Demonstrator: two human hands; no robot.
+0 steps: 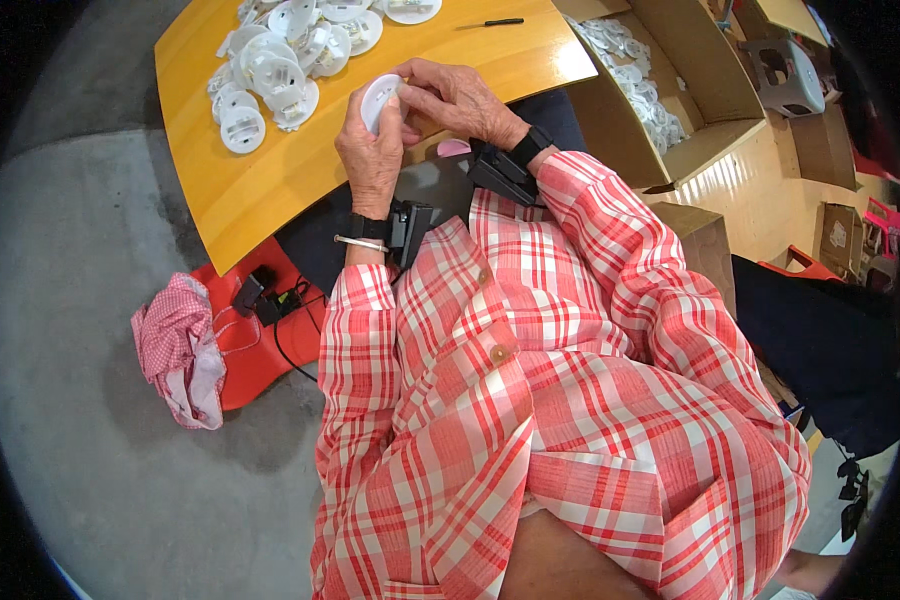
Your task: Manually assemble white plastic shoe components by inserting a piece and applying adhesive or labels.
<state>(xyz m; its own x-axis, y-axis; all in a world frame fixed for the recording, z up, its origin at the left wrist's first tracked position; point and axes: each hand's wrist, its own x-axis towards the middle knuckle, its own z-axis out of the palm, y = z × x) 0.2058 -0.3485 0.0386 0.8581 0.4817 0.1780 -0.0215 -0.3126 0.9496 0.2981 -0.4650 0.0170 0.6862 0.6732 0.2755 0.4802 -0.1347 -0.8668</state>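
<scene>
My left hand (370, 155) grips a round white plastic disc (378, 98) at the near edge of the yellow wooden table (270, 185). My right hand (460, 100) pinches the same disc from the right with its fingertips. Both wrists wear black bands with small black devices. A pile of several similar white round discs (285, 50) lies on the table just beyond my left hand. A small pink piece (454, 148) sits under my right hand.
An open cardboard box (715, 95) with several white discs stands right of the table. A thin black pen (503, 21) lies at the table's far side. A red stool with black cables (260, 340) and a pink checked cloth (182, 350) are on the grey floor at left.
</scene>
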